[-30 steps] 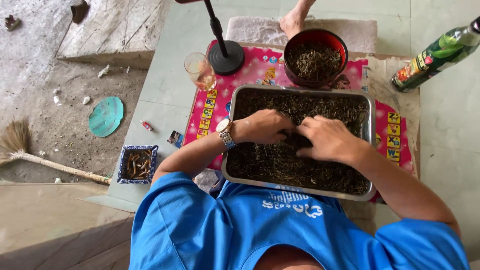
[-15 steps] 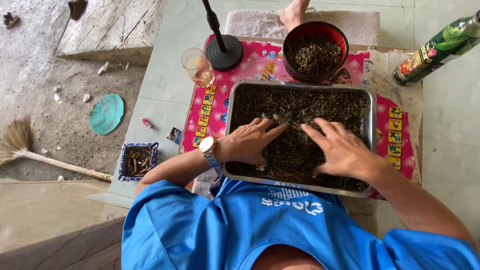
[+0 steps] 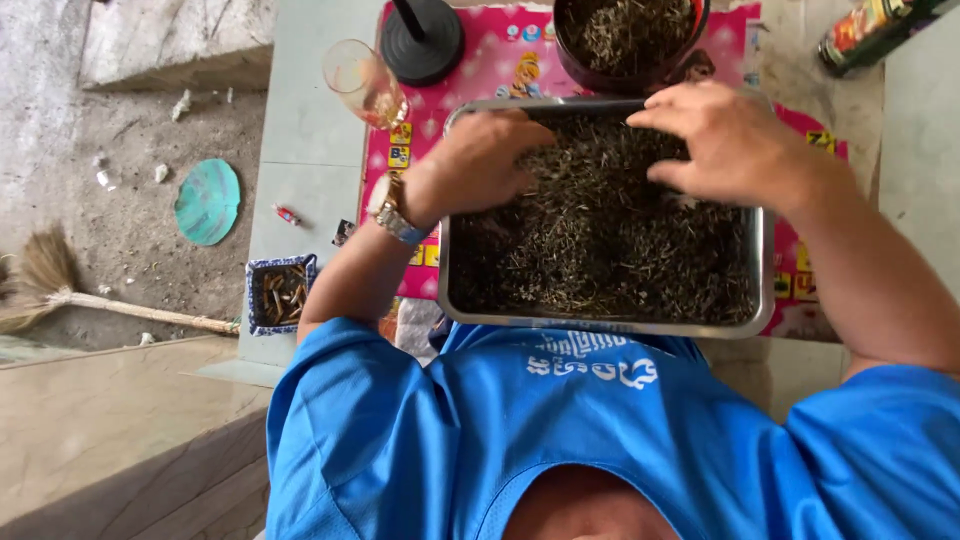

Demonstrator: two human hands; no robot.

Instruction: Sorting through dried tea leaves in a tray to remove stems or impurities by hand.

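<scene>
Bowl [image 3: 628,45], glass [image 3: 362,82] crowd tray's [image 3: 600,325] far side.

Blue short-sleeved shirt [image 3: 450,440] with white lettering, metal wristwatch [image 3: 392,210]

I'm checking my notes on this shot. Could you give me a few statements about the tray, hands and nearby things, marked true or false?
1. Both hands rest in the metal tray of dark dried bits. True: left hand, right hand.
2. The watch is on the right wrist. False: left wrist.
3. A glass stands left of the tray. True.
4. The mat under the tray is green. False: pink.
5. The broom lies on the tray. False: on the ground, far left.
</scene>
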